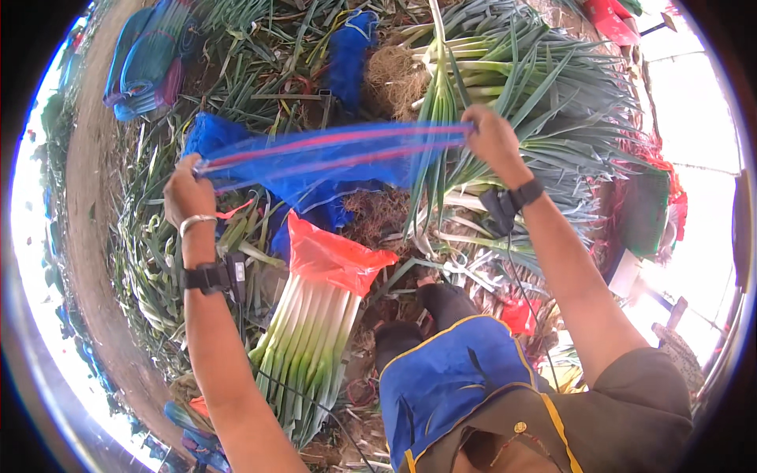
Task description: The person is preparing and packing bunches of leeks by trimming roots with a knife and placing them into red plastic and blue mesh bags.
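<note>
My left hand (186, 191) and my right hand (492, 139) each grip one end of a blue mesh bag (331, 154) with red stripes, stretched taut between them at chest height. Below the bag lies a bundle of leeks (307, 339), white stalks toward me, its far end wrapped in a red plastic bag (335, 258). Both wrists wear black straps, and the left also has a silver bangle.
A big heap of green leeks (520, 87) lies behind my right hand, roots (392, 79) showing. More blue mesh bags (146, 59) sit at the upper left. Leaf trimmings cover the ground. My blue apron (449, 378) is below. A green crate (646, 209) stands right.
</note>
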Demonstrator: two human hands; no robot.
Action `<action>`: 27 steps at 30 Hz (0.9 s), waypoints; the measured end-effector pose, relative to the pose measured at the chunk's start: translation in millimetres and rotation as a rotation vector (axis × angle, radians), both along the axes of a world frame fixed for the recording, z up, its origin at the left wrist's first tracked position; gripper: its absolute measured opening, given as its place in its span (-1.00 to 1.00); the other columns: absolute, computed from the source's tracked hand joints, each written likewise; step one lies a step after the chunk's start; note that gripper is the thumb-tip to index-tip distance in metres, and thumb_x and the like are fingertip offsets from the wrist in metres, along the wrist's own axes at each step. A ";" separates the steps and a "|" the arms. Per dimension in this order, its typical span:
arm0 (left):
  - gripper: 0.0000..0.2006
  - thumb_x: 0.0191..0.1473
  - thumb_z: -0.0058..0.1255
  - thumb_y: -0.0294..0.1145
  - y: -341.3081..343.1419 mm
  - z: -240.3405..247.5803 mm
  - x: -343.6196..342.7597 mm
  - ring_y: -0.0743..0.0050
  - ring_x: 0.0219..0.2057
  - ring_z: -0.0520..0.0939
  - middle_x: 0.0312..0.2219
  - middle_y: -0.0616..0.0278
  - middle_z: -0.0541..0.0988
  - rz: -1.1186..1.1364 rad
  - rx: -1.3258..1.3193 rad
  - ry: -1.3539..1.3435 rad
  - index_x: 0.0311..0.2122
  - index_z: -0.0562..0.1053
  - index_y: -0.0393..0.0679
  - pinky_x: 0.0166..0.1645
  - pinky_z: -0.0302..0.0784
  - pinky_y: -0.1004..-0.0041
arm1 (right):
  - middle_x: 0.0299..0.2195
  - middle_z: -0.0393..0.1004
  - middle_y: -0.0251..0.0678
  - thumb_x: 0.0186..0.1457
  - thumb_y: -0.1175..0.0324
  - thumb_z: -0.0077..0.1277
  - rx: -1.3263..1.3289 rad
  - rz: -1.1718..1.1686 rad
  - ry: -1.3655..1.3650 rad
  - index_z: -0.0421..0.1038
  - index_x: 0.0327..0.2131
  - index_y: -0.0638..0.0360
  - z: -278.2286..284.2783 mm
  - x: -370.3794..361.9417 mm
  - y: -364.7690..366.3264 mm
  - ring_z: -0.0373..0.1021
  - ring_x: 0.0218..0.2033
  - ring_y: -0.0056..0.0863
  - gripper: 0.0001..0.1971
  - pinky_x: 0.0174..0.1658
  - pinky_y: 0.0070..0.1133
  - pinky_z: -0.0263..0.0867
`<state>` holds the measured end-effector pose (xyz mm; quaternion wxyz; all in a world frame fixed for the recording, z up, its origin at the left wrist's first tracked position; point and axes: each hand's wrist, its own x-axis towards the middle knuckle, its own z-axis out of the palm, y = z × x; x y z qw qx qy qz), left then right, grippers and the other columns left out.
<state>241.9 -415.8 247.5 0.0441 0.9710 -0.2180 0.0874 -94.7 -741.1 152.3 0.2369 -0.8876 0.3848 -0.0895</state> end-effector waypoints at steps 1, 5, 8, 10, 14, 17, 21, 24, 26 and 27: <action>-0.63 -0.09 -0.07 -0.56 3.9 7.2 14.9 0.27 -0.36 0.64 -0.37 0.08 0.61 -0.044 -0.168 0.032 -0.12 0.52 0.03 -0.28 0.51 0.33 | -0.48 0.50 -0.20 -0.04 0.45 -0.03 0.128 -0.112 -0.133 0.42 -0.27 -0.03 6.0 10.2 -7.0 0.45 -0.52 -0.24 -0.79 -0.47 -0.40 0.34; -0.70 0.10 -0.12 -0.51 0.3 46.3 33.7 0.52 -0.55 0.54 -0.39 0.19 0.60 -0.140 -0.642 0.245 -0.03 0.45 -0.12 -0.49 0.48 0.51 | -0.44 0.50 -0.22 0.17 0.47 -0.18 0.950 -0.432 -0.857 0.38 -0.16 0.19 79.6 16.6 -17.2 0.34 -0.63 -0.59 -0.81 -0.60 -0.66 0.28; -0.71 0.15 -0.08 -0.39 -18.1 60.0 -9.0 0.66 -0.59 0.46 -0.33 0.20 0.59 -0.002 -1.156 0.581 0.00 0.41 -0.12 -0.51 0.44 0.55 | -0.40 0.49 -0.25 0.21 0.43 -0.20 1.495 -0.639 -1.210 0.37 -0.15 0.25 93.2 -14.0 -15.0 0.27 -0.62 -0.67 -0.80 -0.62 -0.69 0.25; -0.71 0.17 -0.08 -0.33 -8.5 60.8 -27.2 0.70 -0.62 0.42 -0.34 0.21 0.59 0.025 -1.529 1.053 0.00 0.39 -0.12 -0.52 0.41 0.57 | -0.42 0.46 -0.30 0.21 0.42 -0.20 1.784 -0.574 -1.353 0.37 -0.15 0.24 86.4 -48.3 -14.1 0.22 -0.63 -0.69 -0.80 -0.63 -0.71 0.21; -0.73 0.20 -0.11 -0.24 74.1 -22.1 -22.5 0.71 -0.65 0.40 -0.39 0.28 0.59 -0.243 -1.338 1.732 -0.05 0.39 -0.11 -0.49 0.41 0.56 | -0.62 0.24 -0.51 0.15 0.33 -0.10 1.553 -0.521 -1.191 0.40 -0.20 0.18 0.3 -87.7 37.0 0.07 -0.68 -0.74 -0.80 -0.69 -0.74 -0.02; -0.81 0.14 -0.05 -0.26 80.2 -80.9 -22.8 0.63 -0.67 0.43 -0.54 0.36 0.54 -0.225 -0.710 1.492 -0.23 0.44 -0.13 -0.53 0.36 0.56 | -0.65 0.26 -0.51 0.02 0.37 0.01 1.062 -0.296 -0.687 0.40 -0.23 0.16 -76.9 -109.1 79.0 0.16 -0.67 -0.66 -0.79 -0.64 -0.64 0.10; -0.84 -0.02 0.07 -0.31 63.6 -127.2 -28.5 0.33 -0.63 0.50 -0.56 0.29 0.55 -0.967 0.272 0.612 -0.33 0.48 -0.14 -0.49 0.38 0.42 | -0.58 0.41 -0.31 -0.22 0.46 0.09 0.393 0.280 -0.046 0.38 -0.28 0.15 -137.8 -119.9 144.1 0.43 -0.48 -0.27 -0.69 -0.38 -0.45 0.36; -0.72 -0.17 0.10 -0.44 71.3 -153.2 -34.2 0.24 -0.41 0.53 -0.23 0.24 0.55 -1.138 0.414 0.347 -0.24 0.48 -0.10 -0.34 0.41 0.33 | -0.17 0.35 -0.22 -0.25 0.37 0.10 0.264 0.332 0.172 0.43 -0.21 0.01 -175.2 -129.5 201.5 0.30 -0.08 -0.21 -0.61 -0.02 -0.38 0.24; -0.62 -0.27 0.08 -0.51 85.1 -171.7 -31.9 0.29 -0.31 0.51 -0.02 0.34 0.46 -1.226 0.517 0.321 -0.19 0.47 -0.09 -0.30 0.41 0.33 | -0.06 0.28 -0.13 -0.23 0.37 0.07 0.250 0.265 0.228 0.44 -0.18 0.00 -191.1 -133.2 245.4 0.22 0.03 -0.14 -0.61 0.05 -0.35 0.17; -0.61 -0.28 0.07 -0.53 94.9 -182.4 -31.1 0.30 -0.29 0.50 -0.01 0.36 0.45 -1.227 0.534 0.329 -0.19 0.47 -0.09 -0.30 0.41 0.33 | -0.04 0.25 -0.08 -0.22 0.37 0.05 0.231 0.238 0.227 0.44 -0.17 0.00 -198.8 -134.2 267.0 0.19 0.05 -0.11 -0.60 0.07 -0.34 0.16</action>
